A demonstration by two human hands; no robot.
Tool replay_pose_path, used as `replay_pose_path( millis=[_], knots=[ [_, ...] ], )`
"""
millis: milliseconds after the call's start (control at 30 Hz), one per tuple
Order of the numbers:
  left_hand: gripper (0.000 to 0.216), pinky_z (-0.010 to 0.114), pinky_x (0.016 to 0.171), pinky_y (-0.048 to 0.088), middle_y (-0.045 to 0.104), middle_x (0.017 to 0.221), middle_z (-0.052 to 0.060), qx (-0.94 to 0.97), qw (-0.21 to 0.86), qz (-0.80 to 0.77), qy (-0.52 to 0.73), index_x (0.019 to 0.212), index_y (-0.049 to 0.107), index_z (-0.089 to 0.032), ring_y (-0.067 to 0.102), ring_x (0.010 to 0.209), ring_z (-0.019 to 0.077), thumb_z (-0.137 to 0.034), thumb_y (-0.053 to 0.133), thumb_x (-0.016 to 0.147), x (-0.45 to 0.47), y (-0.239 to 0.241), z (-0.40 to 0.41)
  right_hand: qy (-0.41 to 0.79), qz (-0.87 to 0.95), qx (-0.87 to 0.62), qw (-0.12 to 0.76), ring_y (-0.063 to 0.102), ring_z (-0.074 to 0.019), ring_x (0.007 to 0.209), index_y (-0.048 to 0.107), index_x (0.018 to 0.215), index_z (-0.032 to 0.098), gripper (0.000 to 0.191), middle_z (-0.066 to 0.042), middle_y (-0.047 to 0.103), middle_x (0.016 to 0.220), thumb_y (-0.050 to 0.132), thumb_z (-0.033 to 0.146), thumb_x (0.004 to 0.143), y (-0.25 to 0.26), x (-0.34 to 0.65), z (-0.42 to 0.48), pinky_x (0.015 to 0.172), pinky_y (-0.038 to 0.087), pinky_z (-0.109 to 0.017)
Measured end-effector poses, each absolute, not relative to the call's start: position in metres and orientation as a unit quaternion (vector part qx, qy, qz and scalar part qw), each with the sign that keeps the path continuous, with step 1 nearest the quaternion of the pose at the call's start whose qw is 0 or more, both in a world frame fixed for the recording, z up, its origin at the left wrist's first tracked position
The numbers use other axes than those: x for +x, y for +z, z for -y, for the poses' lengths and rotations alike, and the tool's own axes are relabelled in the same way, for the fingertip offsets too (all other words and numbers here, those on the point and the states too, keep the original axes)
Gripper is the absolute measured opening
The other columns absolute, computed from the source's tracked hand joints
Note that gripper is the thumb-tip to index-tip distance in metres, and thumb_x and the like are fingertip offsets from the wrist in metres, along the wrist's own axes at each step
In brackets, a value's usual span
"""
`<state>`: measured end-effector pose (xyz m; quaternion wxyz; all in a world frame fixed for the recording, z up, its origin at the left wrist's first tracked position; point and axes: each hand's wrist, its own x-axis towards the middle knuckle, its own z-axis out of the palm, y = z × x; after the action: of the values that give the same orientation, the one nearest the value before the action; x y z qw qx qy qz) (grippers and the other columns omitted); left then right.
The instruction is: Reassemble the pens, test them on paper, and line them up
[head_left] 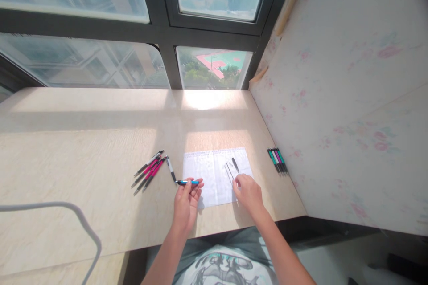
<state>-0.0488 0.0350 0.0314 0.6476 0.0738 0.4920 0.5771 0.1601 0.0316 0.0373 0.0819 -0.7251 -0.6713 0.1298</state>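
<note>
My left hand (186, 205) holds a blue pen barrel (187, 182) between thumb and fingers, over the left edge of a white sheet of paper (209, 164). At the sheet's right side, my right hand (248, 192) is closed, its fingertips pinching the lower end of a thin pen refill (229, 171). Just beyond those fingers lies a short black pen part (235, 164) on the paper. A white-and-black pen (170, 168) rests left of the sheet, its lower end close to the blue barrel.
Several pink-and-black and white-and-black pens (149, 173) lie in a group at the left. Several green, white and purple pens (277, 161) are lined up by the wall (334, 120). A grey cable (78, 213) curves over the table's (83, 164) left front. Windows stand behind.
</note>
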Motion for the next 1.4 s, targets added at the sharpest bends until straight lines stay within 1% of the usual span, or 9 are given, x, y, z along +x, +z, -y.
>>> replay_pose_path(
  millis=[300, 500, 633, 733, 867, 1000, 1200, 1300, 1400],
  knots=[
    [0.017, 0.02, 0.068, 0.054, 0.074, 0.093, 0.011, 0.066, 0.672, -0.504, 0.538, 0.097, 0.059, -0.017, 0.071, 0.082, 0.0151, -0.026, 0.065, 0.084, -0.041, 0.029, -0.02, 0.114, 0.655, -0.747, 0.021, 0.062, -0.0166, 0.077, 0.064, 0.082, 0.018, 0.022, -0.006, 0.068, 0.084, 0.05, 0.031, 0.093, 0.033, 0.146, -0.057, 0.06, 0.032, -0.026],
    [0.02, 0.02, 0.068, 0.054, 0.074, 0.094, 0.011, 0.063, 0.682, -0.498, 0.531, 0.098, 0.059, -0.016, 0.07, 0.081, 0.015, -0.027, 0.066, 0.083, -0.04, 0.027, -0.018, 0.149, 0.648, -0.74, 0.098, 0.063, -0.0178, 0.07, 0.064, 0.073, 0.019, 0.026, -0.008, 0.069, 0.078, 0.05, 0.031, 0.091, 0.032, 0.152, -0.053, 0.058, 0.036, -0.026],
    [0.026, 0.024, 0.069, 0.053, 0.073, 0.097, 0.011, 0.086, 0.689, -0.501, 0.517, 0.098, 0.059, -0.017, 0.07, 0.083, 0.0169, -0.032, 0.069, 0.08, -0.036, 0.028, -0.019, 0.381, 0.557, -0.683, 0.279, 0.065, -0.0185, 0.07, 0.065, 0.079, 0.019, 0.022, -0.006, 0.07, 0.076, 0.05, 0.032, 0.089, 0.027, 0.143, -0.041, 0.064, 0.046, -0.028],
    [0.03, 0.026, 0.071, 0.052, 0.071, 0.104, 0.011, 0.157, 0.667, -0.523, 0.507, 0.099, 0.061, -0.018, 0.068, 0.089, 0.0192, -0.039, 0.068, 0.079, -0.033, 0.031, -0.022, 0.626, 0.324, -0.568, 0.425, 0.069, -0.0189, 0.077, 0.066, 0.092, 0.016, 0.026, -0.008, 0.072, 0.087, 0.053, 0.039, 0.088, 0.022, 0.125, -0.031, 0.069, 0.053, -0.029],
    [0.028, 0.026, 0.071, 0.05, 0.072, 0.097, 0.009, 0.323, 0.577, -0.58, 0.476, 0.089, 0.069, -0.017, 0.066, 0.086, 0.0206, -0.039, 0.074, 0.072, -0.03, 0.039, -0.03, 0.769, 0.074, -0.428, 0.469, 0.071, -0.0162, 0.084, 0.067, 0.09, 0.011, 0.019, -0.01, 0.073, 0.086, 0.063, 0.027, 0.083, 0.02, 0.105, -0.024, 0.08, 0.055, -0.024],
    [0.025, 0.027, 0.068, 0.049, 0.072, 0.089, 0.007, 0.406, 0.529, -0.601, 0.44, 0.088, 0.072, -0.019, 0.065, 0.08, 0.0215, -0.038, 0.073, 0.072, -0.031, 0.044, -0.037, 0.786, -0.014, -0.394, 0.477, 0.071, -0.015, 0.082, 0.067, 0.088, 0.007, 0.012, -0.012, 0.073, 0.086, 0.063, 0.016, 0.08, 0.017, 0.098, -0.025, 0.078, 0.056, -0.02],
    [0.031, 0.026, 0.066, 0.047, 0.071, 0.086, 0.007, 0.357, 0.548, -0.61, 0.446, 0.088, 0.071, -0.017, 0.063, 0.077, 0.0197, -0.042, 0.074, 0.07, -0.033, 0.036, -0.038, 0.781, 0.065, -0.401, 0.475, 0.071, -0.0171, 0.087, 0.066, 0.09, 0.011, 0.02, -0.009, 0.073, 0.086, 0.073, 0.016, 0.072, 0.017, 0.101, -0.021, 0.079, 0.056, -0.023],
    [0.036, 0.023, 0.061, 0.044, 0.07, 0.085, 0.006, 0.308, 0.562, -0.62, 0.452, 0.09, 0.071, -0.016, 0.059, 0.069, 0.0157, -0.045, 0.074, 0.069, -0.035, 0.033, -0.037, 0.75, 0.139, -0.452, 0.463, 0.071, -0.0154, 0.076, 0.063, 0.095, 0.014, 0.027, -0.006, 0.073, 0.081, 0.073, 0.029, 0.074, 0.016, 0.105, -0.019, 0.071, 0.056, -0.024],
    [0.036, 0.023, 0.059, 0.044, 0.069, 0.08, 0.005, 0.295, 0.564, -0.62, 0.459, 0.087, 0.072, -0.016, 0.058, 0.068, 0.0154, -0.046, 0.075, 0.068, -0.038, 0.033, -0.035, 0.691, 0.257, -0.528, 0.422, 0.067, -0.0138, 0.059, 0.061, 0.087, 0.016, 0.03, -0.003, 0.07, 0.069, 0.064, 0.045, 0.08, 0.012, 0.112, -0.021, 0.057, 0.052, -0.024]
  ],
)
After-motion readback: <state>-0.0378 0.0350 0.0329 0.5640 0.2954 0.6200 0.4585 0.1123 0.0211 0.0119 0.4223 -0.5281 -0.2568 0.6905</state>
